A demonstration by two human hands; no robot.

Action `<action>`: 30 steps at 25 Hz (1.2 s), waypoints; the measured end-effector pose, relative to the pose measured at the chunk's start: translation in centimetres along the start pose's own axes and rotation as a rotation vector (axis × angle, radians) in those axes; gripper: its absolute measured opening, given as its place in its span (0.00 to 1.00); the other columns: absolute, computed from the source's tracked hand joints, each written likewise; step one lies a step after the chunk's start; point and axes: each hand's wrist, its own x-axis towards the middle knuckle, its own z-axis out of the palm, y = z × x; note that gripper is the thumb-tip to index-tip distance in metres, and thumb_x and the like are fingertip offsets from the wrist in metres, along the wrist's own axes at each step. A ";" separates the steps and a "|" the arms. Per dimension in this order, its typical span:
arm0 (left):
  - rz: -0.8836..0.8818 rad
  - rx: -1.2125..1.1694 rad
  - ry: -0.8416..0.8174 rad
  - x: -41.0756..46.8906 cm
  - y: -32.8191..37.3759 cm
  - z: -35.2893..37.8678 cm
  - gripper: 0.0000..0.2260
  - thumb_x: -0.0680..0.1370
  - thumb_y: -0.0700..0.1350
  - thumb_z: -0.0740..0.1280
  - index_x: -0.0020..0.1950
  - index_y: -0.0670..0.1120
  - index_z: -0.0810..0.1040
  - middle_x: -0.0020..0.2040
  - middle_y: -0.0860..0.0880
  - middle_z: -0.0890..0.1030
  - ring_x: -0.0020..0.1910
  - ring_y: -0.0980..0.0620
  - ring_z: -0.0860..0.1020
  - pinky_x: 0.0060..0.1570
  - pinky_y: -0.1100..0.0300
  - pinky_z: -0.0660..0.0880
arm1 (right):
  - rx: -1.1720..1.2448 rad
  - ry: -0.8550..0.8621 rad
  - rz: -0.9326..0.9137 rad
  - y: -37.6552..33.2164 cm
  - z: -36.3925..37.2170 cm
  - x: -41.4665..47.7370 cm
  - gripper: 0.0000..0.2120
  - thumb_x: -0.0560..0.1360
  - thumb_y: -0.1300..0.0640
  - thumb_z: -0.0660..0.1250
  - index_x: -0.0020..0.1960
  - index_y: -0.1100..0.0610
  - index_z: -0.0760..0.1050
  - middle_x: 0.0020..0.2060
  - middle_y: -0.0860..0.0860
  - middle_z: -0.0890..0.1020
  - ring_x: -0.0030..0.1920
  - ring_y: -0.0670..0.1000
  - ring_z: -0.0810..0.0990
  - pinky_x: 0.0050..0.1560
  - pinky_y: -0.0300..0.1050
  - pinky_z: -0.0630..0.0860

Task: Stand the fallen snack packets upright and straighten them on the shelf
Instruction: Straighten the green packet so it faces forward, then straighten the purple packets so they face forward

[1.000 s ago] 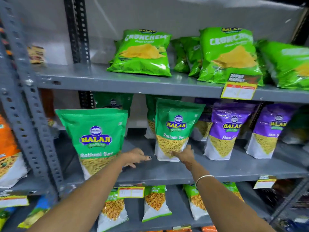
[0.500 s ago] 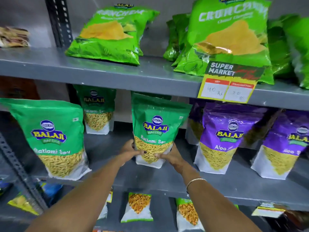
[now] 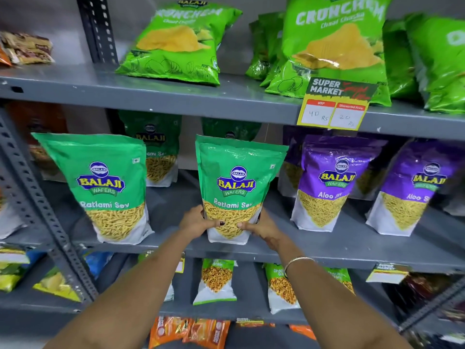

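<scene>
A green Ratlami Sev packet (image 3: 236,182) stands upright at the front middle of the grey middle shelf (image 3: 327,250). My left hand (image 3: 198,221) grips its lower left edge and my right hand (image 3: 261,226) grips its lower right edge. A second green Ratlami Sev packet (image 3: 105,185) stands upright to the left near the shelf's front. Two purple Aloo Sev packets (image 3: 329,182) (image 3: 415,190) stand to the right. More green packets (image 3: 156,152) stand further back.
The top shelf holds light-green Crunchem chip bags (image 3: 181,44) leaning back, with a price tag (image 3: 334,104) on its edge. A perforated grey upright (image 3: 37,205) stands at the left. Small packets (image 3: 216,280) fill the lower shelf, orange packets (image 3: 188,331) below that.
My view has moved closer and to the right. Both hands moved from the shelf surface onto the middle green packet, which now sits nearer the front edge.
</scene>
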 end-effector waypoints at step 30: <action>-0.176 0.196 -0.410 -1.5 0.1 -2.3 0.39 0.70 0.52 0.72 0.74 0.42 0.56 0.71 0.43 0.67 0.66 0.45 0.71 0.66 0.50 0.68 | -0.128 0.031 0.125 -0.1 -1.4 -2.2 0.41 0.66 0.59 0.75 0.72 0.58 0.56 0.68 0.54 0.70 0.67 0.54 0.70 0.65 0.50 0.70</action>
